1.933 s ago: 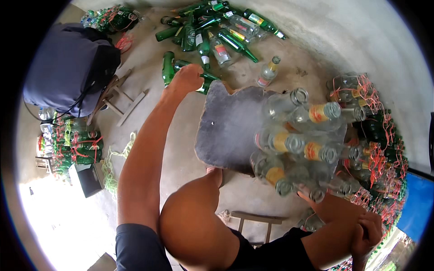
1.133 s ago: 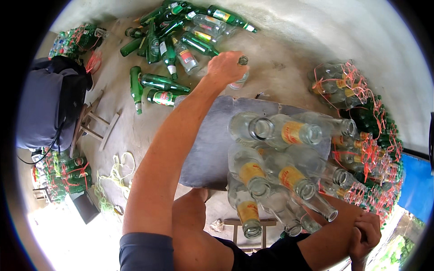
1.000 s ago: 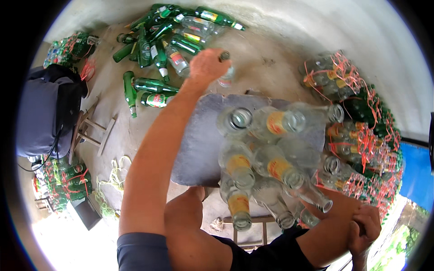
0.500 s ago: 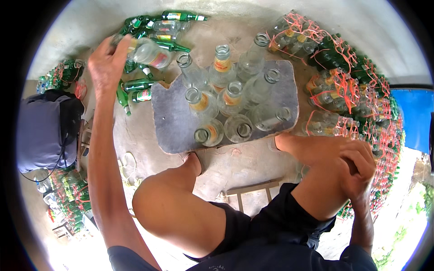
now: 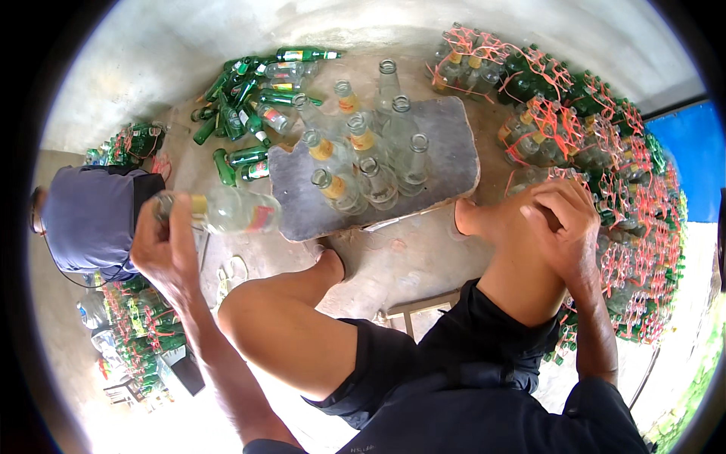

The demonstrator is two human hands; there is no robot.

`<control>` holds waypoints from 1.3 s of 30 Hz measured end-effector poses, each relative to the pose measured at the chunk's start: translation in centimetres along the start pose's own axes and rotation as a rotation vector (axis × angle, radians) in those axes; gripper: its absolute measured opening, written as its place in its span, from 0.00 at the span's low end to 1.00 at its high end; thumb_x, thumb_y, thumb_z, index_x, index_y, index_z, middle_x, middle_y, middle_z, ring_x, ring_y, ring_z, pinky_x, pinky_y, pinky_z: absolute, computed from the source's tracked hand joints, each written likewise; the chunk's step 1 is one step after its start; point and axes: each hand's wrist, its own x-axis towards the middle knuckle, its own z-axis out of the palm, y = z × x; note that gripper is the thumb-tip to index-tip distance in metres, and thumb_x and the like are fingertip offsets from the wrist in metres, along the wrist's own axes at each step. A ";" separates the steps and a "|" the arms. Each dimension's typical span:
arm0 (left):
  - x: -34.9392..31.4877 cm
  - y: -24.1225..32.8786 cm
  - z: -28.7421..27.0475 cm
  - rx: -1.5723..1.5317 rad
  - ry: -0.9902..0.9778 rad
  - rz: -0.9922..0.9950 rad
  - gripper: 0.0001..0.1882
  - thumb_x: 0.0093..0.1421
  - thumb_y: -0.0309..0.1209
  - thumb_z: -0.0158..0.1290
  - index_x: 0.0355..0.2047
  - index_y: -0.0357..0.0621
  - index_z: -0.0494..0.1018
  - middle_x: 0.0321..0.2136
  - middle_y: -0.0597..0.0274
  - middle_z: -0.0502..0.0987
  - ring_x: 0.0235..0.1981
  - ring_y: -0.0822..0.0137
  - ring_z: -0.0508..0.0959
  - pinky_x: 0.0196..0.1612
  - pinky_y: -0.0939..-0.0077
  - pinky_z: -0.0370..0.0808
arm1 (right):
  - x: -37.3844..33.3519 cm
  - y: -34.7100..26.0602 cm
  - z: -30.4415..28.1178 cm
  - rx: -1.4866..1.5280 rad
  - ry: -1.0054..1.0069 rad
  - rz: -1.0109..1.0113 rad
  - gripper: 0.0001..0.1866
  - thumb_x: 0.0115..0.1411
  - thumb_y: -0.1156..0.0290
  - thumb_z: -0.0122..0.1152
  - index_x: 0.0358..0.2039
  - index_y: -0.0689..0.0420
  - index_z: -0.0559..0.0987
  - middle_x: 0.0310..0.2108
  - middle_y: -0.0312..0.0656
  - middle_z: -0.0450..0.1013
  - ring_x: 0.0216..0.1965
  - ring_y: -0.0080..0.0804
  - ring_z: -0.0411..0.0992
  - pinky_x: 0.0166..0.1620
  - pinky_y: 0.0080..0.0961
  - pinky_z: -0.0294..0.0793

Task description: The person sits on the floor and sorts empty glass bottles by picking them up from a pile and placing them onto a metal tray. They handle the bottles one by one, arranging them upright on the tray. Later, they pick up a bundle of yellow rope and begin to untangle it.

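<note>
My left hand point(image 5: 162, 240) is closed round the neck of a clear glass bottle point(image 5: 240, 212) with a red label near its base. The bottle lies sideways in the air, its base toward the low board's left edge. On the grey board point(image 5: 446, 163) several clear glass bottles stand upright in a close group; one at the front left point(image 5: 340, 193) has a yellow neck label. My right hand point(image 5: 563, 227) rests on my right knee with loosely bent fingers, the thumb apart from them, and nothing shows in it.
Green bottles point(image 5: 236, 113) and a few clear ones lie in a heap by the wall. Bundles of bottles tied with pink string point(image 5: 544, 132) stack up along the right. At the left is another person in a grey-blue top point(image 5: 98, 216). A small wooden stool point(image 5: 420, 306) stands between my legs.
My left hand has brought the clear bottle back from above the heap, closer to me and lower. My right hand stays on the knee. The whole view has shifted.
</note>
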 end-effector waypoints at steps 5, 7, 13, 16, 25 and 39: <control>-7.5 4.3 1.1 -0.069 -0.130 -0.027 0.07 0.63 0.28 0.63 0.36 0.36 0.81 0.24 0.69 0.80 0.23 0.83 0.73 0.25 0.83 0.69 | -1.0 0.6 -0.2 -0.011 0.034 -0.033 0.08 0.51 0.78 0.73 0.31 0.62 0.81 0.35 0.43 0.81 0.39 0.44 0.79 0.45 0.37 0.78; -10.2 5.0 2.1 -0.175 -0.214 -0.082 0.07 0.63 0.27 0.64 0.37 0.35 0.82 0.25 0.68 0.80 0.25 0.81 0.74 0.27 0.83 0.71 | -1.1 0.7 -0.2 -0.022 0.066 -0.064 0.08 0.52 0.75 0.74 0.30 0.60 0.81 0.34 0.41 0.80 0.38 0.44 0.79 0.43 0.38 0.77; -18.5 6.7 9.3 -0.312 -0.334 -0.177 0.06 0.59 0.24 0.67 0.34 0.36 0.82 0.22 0.66 0.81 0.21 0.80 0.73 0.25 0.78 0.72 | -2.0 1.5 0.4 -0.019 0.135 -0.069 0.09 0.54 0.71 0.75 0.29 0.58 0.81 0.32 0.39 0.79 0.36 0.44 0.78 0.41 0.39 0.76; -21.5 6.6 13.4 -0.274 -0.370 -0.043 0.08 0.55 0.27 0.69 0.32 0.38 0.81 0.20 0.59 0.80 0.18 0.72 0.75 0.24 0.74 0.73 | -2.4 1.7 0.3 -0.012 0.150 -0.071 0.08 0.54 0.71 0.74 0.28 0.58 0.81 0.30 0.37 0.79 0.34 0.42 0.77 0.40 0.38 0.76; -25.3 4.9 21.6 -0.135 -0.490 0.093 0.10 0.55 0.33 0.68 0.31 0.39 0.83 0.19 0.54 0.82 0.20 0.57 0.83 0.27 0.64 0.78 | -2.6 2.1 0.3 0.024 0.167 -0.055 0.08 0.53 0.70 0.74 0.27 0.57 0.81 0.29 0.37 0.78 0.33 0.41 0.76 0.40 0.38 0.75; -29.6 2.9 31.5 -0.009 -0.486 0.096 0.11 0.55 0.40 0.63 0.27 0.46 0.79 0.20 0.49 0.80 0.24 0.43 0.82 0.28 0.46 0.76 | -2.0 1.7 0.5 0.061 0.195 -0.018 0.07 0.52 0.73 0.75 0.29 0.59 0.83 0.31 0.41 0.81 0.35 0.43 0.79 0.41 0.37 0.77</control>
